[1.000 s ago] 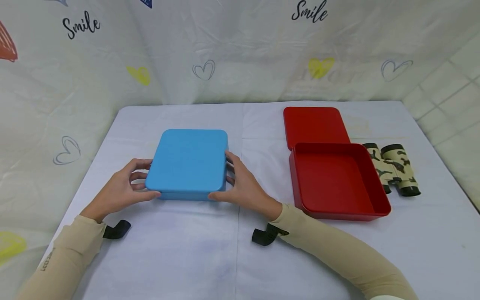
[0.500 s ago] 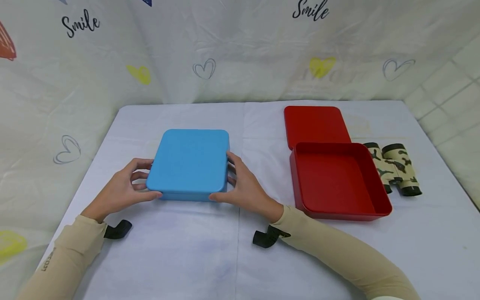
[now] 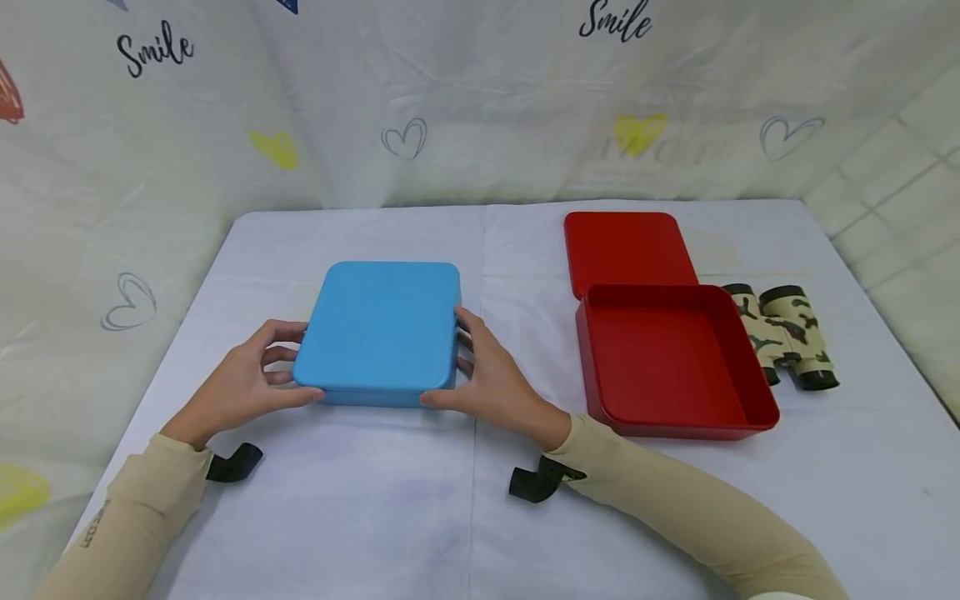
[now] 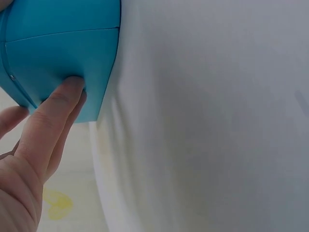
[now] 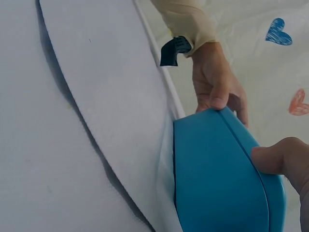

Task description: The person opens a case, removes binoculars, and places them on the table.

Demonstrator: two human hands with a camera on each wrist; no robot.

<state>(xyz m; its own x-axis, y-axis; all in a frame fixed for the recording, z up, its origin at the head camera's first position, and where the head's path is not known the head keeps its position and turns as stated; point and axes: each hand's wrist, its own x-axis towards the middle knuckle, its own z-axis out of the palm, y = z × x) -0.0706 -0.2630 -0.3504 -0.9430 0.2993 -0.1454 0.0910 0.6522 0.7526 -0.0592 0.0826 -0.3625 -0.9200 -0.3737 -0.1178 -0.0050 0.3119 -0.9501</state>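
Observation:
A blue box (image 3: 381, 325) with its lid on sits on the white-covered table, left of the middle. My left hand (image 3: 243, 379) grips its left side, thumb at the near left corner and fingers spread along the side. On the opposite side my right hand (image 3: 498, 379) holds it, with the thumb on the near right corner and the fingers partly hidden behind the edge. In the right wrist view the right thumb (image 5: 270, 159) lies at the seam between the lid and body of the box (image 5: 217, 169). The left wrist view shows left fingertips (image 4: 72, 84) against the box's side.
To the right stands a red box (image 3: 675, 358), uncovered and with nothing inside, a red lid (image 3: 630, 250) behind it. Camouflage binoculars (image 3: 798, 337) lie beside its right side. Behind the table hangs a pale sheet (image 3: 480, 92) printed with hearts and "Smile".
The blue box and both hands have shifted very slightly toward the near edge and right. Both hands keep their hold; the red box, its lid and the binoculars stay put.

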